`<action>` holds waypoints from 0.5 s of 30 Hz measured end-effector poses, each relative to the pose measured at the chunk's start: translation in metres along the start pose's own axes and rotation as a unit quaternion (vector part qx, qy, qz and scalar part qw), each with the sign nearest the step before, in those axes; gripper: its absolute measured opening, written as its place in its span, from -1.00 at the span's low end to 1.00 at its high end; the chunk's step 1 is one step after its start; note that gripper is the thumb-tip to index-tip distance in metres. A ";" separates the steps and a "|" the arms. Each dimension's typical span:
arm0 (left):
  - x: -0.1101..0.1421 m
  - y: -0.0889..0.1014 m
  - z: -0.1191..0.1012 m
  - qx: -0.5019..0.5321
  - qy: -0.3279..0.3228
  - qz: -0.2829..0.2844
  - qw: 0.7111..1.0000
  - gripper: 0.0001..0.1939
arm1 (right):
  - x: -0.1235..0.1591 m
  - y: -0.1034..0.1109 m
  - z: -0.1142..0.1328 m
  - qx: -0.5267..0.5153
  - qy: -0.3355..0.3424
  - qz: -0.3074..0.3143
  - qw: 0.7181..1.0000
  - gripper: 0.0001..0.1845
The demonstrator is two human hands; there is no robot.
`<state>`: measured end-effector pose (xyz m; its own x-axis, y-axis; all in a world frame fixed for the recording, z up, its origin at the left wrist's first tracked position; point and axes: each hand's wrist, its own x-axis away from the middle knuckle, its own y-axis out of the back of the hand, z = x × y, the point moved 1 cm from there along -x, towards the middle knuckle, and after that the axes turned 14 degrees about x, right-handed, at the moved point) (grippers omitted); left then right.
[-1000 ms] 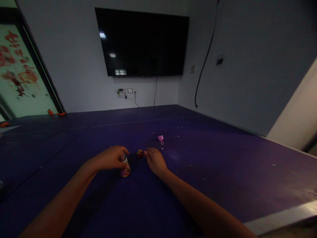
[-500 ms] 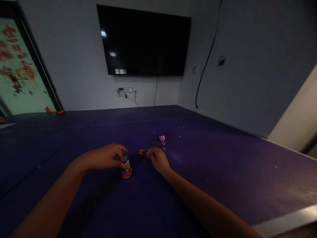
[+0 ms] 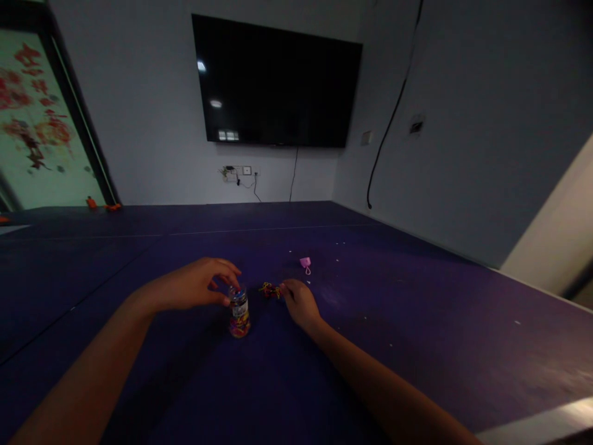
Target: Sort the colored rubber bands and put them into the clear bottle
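A clear jar (image 3: 239, 318) with a pale label and colourful rubber bands inside stands upright on the dark blue surface, its top uncovered. My left hand (image 3: 204, 284) is over its left side, thumb beside the neck and bent fingertips at the mouth, the fingers apart. Something small and bluish shows at the fingertips, too small to name. To the right of the jar lies a small heap of yellow and red rubber bands (image 3: 269, 290). At the heap's right edge my right hand (image 3: 301, 303) has its thumb and forefinger pinched on the bands.
Beyond my right hand lies a small pink object with a loop (image 3: 305, 263). White specks are scattered over the blue surface (image 3: 370, 278). Orange items (image 3: 112, 207) sit at the far left edge. A large television (image 3: 278, 86) hangs on the wall, with cables below.
My left fingers have lifted from around the jar's neck to its mouth, uncovering more of the label. My right hand stays at the rubber bands. The view has tipped slightly upward.
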<state>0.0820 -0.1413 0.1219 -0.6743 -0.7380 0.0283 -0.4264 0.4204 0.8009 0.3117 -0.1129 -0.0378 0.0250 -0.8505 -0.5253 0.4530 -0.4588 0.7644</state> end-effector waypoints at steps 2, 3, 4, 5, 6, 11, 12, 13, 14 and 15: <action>0.000 -0.002 0.000 -0.022 -0.001 -0.015 1.000 -0.73 | 0.000 0.002 0.001 0.001 -0.003 0.002 1.000 -0.67; -0.001 -0.003 0.000 -0.035 -0.003 -0.019 0.999 -0.72 | 0.000 0.002 0.002 0.002 -0.004 0.004 1.000 -0.66; -0.001 -0.005 0.000 -0.045 -0.005 -0.020 0.999 -0.73 | 0.000 0.003 0.002 0.003 -0.005 0.007 1.000 -0.66; -0.002 -0.007 0.000 -0.054 -0.007 -0.018 0.998 -0.74 | 0.001 0.004 0.002 0.006 -0.005 0.010 1.000 -0.66; -0.002 -0.009 0.000 -0.061 -0.011 -0.015 0.998 -0.74 | 0.001 0.004 0.003 0.008 -0.006 0.011 1.000 -0.66; -0.006 -0.017 0.000 -0.080 -0.008 -0.009 0.997 -0.73 | 0.001 0.005 0.002 0.010 -0.003 0.015 1.000 -0.68; -0.007 -0.019 0.000 -0.083 -0.004 -0.006 0.997 -0.73 | 0.001 0.004 0.002 0.011 -0.002 0.017 1.000 -0.68; -0.008 -0.020 0.001 -0.085 -0.001 -0.003 0.996 -0.73 | 0.001 0.004 0.002 0.011 -0.003 0.017 1.000 -0.68; -0.009 -0.021 0.001 -0.088 0.000 0.000 0.996 -0.73 | 0.001 0.003 0.001 0.012 -0.004 0.017 1.000 -0.68; -0.009 -0.022 0.001 -0.090 0.000 0.003 0.996 -0.74 | 0.001 0.003 0.001 0.013 -0.005 0.015 1.000 -0.69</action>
<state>0.0970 -0.1429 0.1030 -0.6767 -0.7355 0.0337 -0.3076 0.3241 0.8946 0.3123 -0.1149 -0.0357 0.0290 -0.8664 -0.4986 0.4288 -0.4398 0.7891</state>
